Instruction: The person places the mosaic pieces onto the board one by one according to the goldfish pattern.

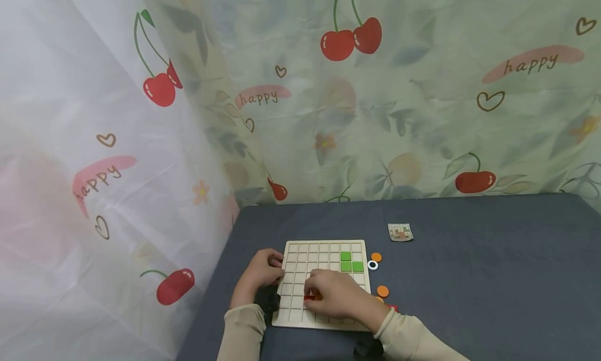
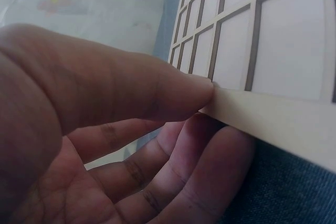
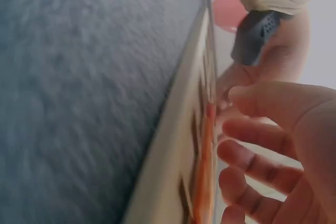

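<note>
A pale wooden grid board (image 1: 324, 243) lies on the table. My left hand (image 1: 257, 275) grips its left edge; in the left wrist view the thumb (image 2: 189, 95) is on the top face and the fingers (image 2: 220, 156) bear against the underside. Over the lower middle of the board is my right hand (image 1: 335, 296), its thumb and fingers loosely bent and apart. Red (image 3: 211, 110) and orange (image 3: 205, 166) pieces lie on the board close beside the right fingertips, partly hidden by the hand in the head view. Several green squares (image 1: 346, 266) sit in cells at upper right.
Right of the board lie orange discs (image 1: 382, 291), a white ring (image 1: 373, 265) and a red piece (image 1: 392, 308) partly behind the right wrist. A small printed grid card (image 1: 400, 232) is farther back on the dark table (image 1: 488, 267). A patterned curtain (image 1: 399, 116) hangs behind.
</note>
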The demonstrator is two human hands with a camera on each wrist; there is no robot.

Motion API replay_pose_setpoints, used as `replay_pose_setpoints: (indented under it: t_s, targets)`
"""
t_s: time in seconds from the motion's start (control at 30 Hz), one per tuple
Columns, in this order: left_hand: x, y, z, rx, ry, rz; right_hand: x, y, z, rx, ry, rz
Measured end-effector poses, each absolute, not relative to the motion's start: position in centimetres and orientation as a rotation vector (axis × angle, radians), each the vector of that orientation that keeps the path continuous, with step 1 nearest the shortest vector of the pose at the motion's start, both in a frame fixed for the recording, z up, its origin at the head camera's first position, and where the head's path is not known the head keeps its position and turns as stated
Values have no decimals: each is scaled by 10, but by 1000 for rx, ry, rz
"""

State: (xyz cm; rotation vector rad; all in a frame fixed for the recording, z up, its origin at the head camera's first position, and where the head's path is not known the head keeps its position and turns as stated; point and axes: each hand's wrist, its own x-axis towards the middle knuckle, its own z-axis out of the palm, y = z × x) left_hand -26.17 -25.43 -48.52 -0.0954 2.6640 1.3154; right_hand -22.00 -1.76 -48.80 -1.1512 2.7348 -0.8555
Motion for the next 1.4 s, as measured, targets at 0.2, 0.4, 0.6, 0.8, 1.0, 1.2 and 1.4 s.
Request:
replay_pose_setpoints:
  t_s: [0.2, 0.4, 0.6, 0.8, 1.0, 1.2, 1.4]
  targets:
    - [-259, -252, -481, -101, 2664, 1314, -224, 0, -478, -1125, 2612, -1030]
    - [-258, -251, -481, -102, 2652, 1324, -228, 31, -467, -1060, 2573, -1128]
    - [-259, -250, -481, -105, 2657, 1320, -231, 72, -463, -994, 2636, -1141]
    - [-260, -251, -483, -110, 2655, 1315, -229, 112, -469, -969, 2644, -1153]
    - [-260, -252, -483, -118, 2674, 1296, -224, 139, -481, -959, 2635, -1143]
    - [-259, -251, -483, -116, 2675, 1296, -219, 155, -489, -947, 2588, -1170]
    - [-259, -250, -482, -120, 2672, 1291, -217, 162, -494, -904, 2558, -1167]
